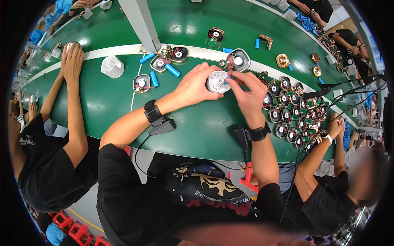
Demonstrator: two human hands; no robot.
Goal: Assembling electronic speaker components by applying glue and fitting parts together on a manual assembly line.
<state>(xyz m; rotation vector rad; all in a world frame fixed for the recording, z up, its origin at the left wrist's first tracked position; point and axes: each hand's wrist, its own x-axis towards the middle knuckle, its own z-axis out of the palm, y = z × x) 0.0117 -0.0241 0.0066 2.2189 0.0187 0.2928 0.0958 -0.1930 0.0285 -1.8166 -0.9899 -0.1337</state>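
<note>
My left hand (193,85) is wrapped round a whitish plastic housing (214,84), its open, ribbed inside turned up. At that opening my right hand (249,91) pinches a blue battery cell (225,81), mostly covered by the fingers and the housing wall. Just beyond my right fingertips is a speaker unit (239,60) with a grey rim, with red wires and a small circuit board beside it. Both hands are above the green table (193,123).
Another white housing (112,67) stands to the left. Speaker units (141,83) with blue cells (172,70) lie beyond my left forearm. Many more speaker assemblies (285,98) crowd the right. A grey post (141,24) rises ahead; black cables (349,88) hang at right. Co-workers sit on both sides.
</note>
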